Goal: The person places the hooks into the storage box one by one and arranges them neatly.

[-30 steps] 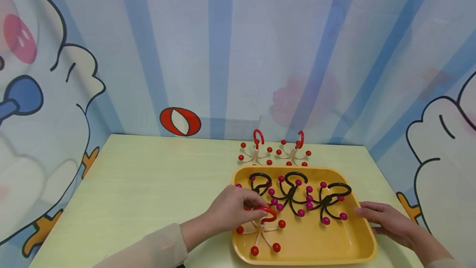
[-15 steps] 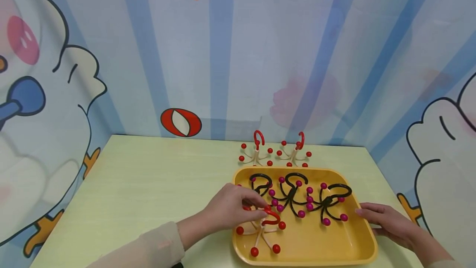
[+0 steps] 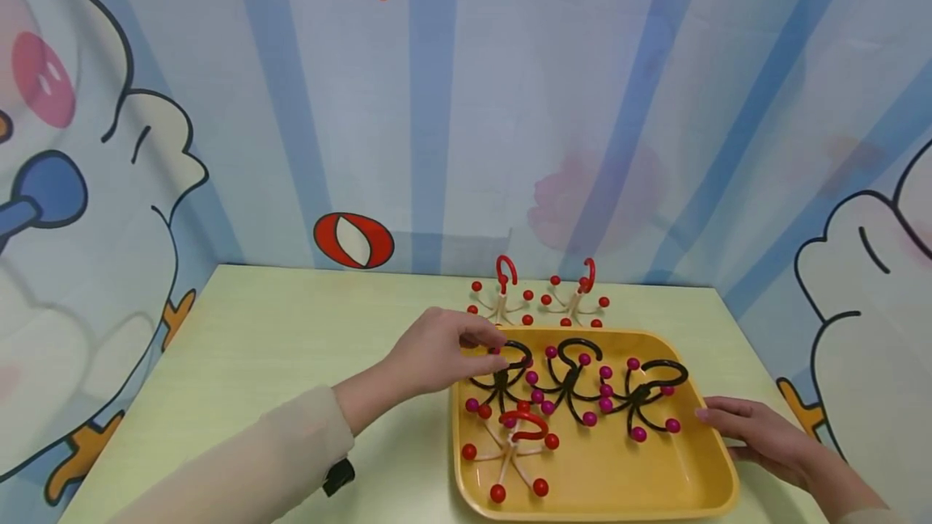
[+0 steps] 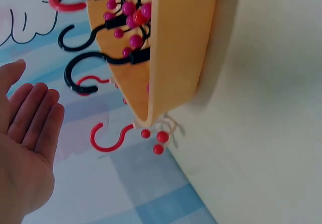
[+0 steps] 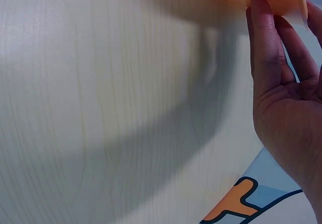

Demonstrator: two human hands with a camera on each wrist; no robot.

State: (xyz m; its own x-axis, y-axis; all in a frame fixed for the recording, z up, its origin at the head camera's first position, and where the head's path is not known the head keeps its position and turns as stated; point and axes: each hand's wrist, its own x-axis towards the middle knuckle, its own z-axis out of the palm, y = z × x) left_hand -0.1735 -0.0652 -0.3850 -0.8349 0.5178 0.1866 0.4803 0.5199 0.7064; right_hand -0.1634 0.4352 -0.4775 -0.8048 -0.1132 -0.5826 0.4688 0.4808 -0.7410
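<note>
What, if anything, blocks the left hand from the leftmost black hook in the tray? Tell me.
Nothing visible does. In the left wrist view, only open space shows between the left hand and the leftmost black hook, whose curve rises above the rim of the yellow tray.

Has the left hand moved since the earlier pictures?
Yes: the left hand moved away from the nearest red curved hook, toward the far left corner of the yellow rectangular plastic tray.
</note>
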